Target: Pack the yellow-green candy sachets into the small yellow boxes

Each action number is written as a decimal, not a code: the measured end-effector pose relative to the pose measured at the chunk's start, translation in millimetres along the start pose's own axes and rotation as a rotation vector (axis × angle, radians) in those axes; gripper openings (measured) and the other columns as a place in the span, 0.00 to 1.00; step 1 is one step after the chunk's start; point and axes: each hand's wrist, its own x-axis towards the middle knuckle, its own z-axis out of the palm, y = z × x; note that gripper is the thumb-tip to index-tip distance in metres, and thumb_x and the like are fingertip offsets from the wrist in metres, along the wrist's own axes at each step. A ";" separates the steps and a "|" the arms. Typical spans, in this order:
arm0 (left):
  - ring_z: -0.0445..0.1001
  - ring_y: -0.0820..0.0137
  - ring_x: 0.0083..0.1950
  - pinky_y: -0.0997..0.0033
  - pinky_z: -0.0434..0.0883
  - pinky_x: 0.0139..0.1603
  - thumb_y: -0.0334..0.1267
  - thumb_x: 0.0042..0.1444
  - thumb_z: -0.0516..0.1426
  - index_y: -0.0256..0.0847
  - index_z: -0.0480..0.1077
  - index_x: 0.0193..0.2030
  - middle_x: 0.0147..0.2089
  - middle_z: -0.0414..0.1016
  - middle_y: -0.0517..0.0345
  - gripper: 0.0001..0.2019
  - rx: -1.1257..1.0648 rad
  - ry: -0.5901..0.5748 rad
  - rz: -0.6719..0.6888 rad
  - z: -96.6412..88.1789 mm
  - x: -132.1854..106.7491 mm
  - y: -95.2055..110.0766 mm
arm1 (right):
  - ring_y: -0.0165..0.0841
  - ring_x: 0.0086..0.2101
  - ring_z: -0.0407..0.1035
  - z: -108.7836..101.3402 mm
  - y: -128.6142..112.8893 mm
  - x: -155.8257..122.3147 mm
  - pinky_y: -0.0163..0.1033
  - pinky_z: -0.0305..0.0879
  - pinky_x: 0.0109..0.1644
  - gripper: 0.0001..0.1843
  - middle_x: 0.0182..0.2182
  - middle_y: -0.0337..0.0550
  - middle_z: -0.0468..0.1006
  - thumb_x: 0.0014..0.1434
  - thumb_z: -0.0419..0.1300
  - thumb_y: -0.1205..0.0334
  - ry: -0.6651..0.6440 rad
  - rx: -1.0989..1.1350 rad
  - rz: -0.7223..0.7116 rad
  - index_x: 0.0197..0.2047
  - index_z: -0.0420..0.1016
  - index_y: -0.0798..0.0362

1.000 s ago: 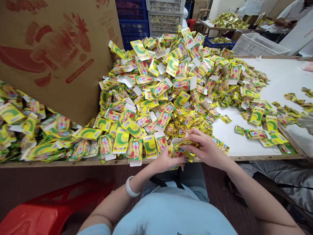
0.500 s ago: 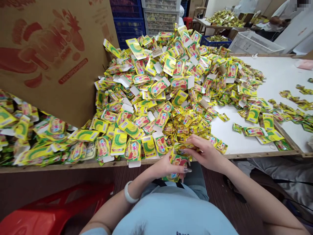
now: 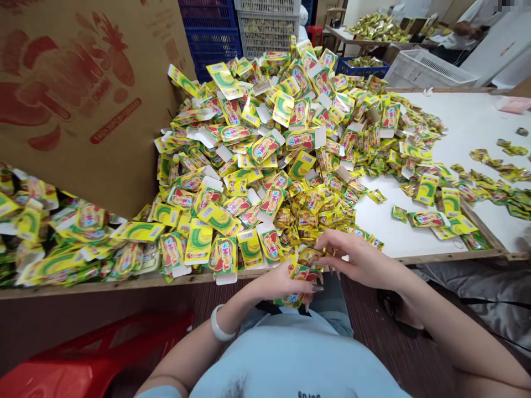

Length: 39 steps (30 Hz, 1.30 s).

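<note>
My left hand [image 3: 279,283] is closed round a small yellow, green and red candy box [image 3: 305,273], held just off the table's front edge. At the box's upper end sits a yellow wrapped candy [image 3: 309,255], partly inside or against the opening; how deep it goes is hidden. My right hand [image 3: 352,257] has its thumb and index fingertips pinched on the candy's right end. Just beyond my hands lies a heap of loose yellow wrapped candies [image 3: 313,207], and behind and left of it a large pile of candy boxes [image 3: 265,146], several with white flaps open.
A big cardboard carton [image 3: 83,110] stands at the left among more boxes. A wooden rim [image 3: 448,257] edges the white table. A red stool [image 3: 62,370] is at lower left. Stacked crates [image 3: 211,36] and a white basket [image 3: 429,69] are behind; a person's hand [image 3: 467,27] shows far right.
The wrapped candy has moved lower, toward the box in my left hand. My right fingers have shifted to its right end. The view has tilted slightly.
</note>
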 end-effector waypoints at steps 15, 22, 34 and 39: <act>0.73 0.69 0.40 0.69 0.72 0.41 0.29 0.44 0.64 0.39 0.60 0.57 0.43 0.73 0.57 0.32 0.086 0.103 0.088 22.4 18.5 -49.7 | 0.36 0.37 0.74 61.5 24.7 -48.1 0.39 0.70 0.43 0.14 0.34 0.44 0.81 0.67 0.58 0.53 0.030 0.288 0.173 0.38 0.83 0.49; 0.59 0.55 0.72 0.48 0.57 0.72 0.45 0.59 0.63 0.48 0.46 0.73 0.73 0.57 0.42 0.41 0.427 0.168 0.310 10.1 20.1 -29.3 | 0.27 0.18 0.60 -3.1 77.7 -79.1 0.36 0.58 0.22 0.15 0.30 0.41 0.74 0.61 0.62 0.47 0.720 0.069 0.379 0.35 0.79 0.50; 0.58 0.53 0.71 0.47 0.67 0.65 0.28 0.63 0.56 0.41 0.66 0.59 0.61 0.70 0.44 0.18 1.300 0.901 0.834 -49.9 27.2 -103.3 | 0.49 0.47 0.72 -103.8 173.1 -76.4 0.45 0.64 0.42 0.20 0.53 0.62 0.72 0.67 0.54 0.55 0.729 -0.799 1.032 0.56 0.69 0.57; 0.58 0.53 0.71 0.51 0.68 0.65 0.31 0.63 0.56 0.41 0.68 0.58 0.61 0.68 0.44 0.16 1.368 0.980 0.816 -48.1 28.7 -101.8 | 0.46 0.44 0.74 -70.1 210.7 12.3 0.41 0.64 0.40 0.23 0.43 0.55 0.79 0.64 0.56 0.41 0.639 -0.640 0.988 0.47 0.71 0.54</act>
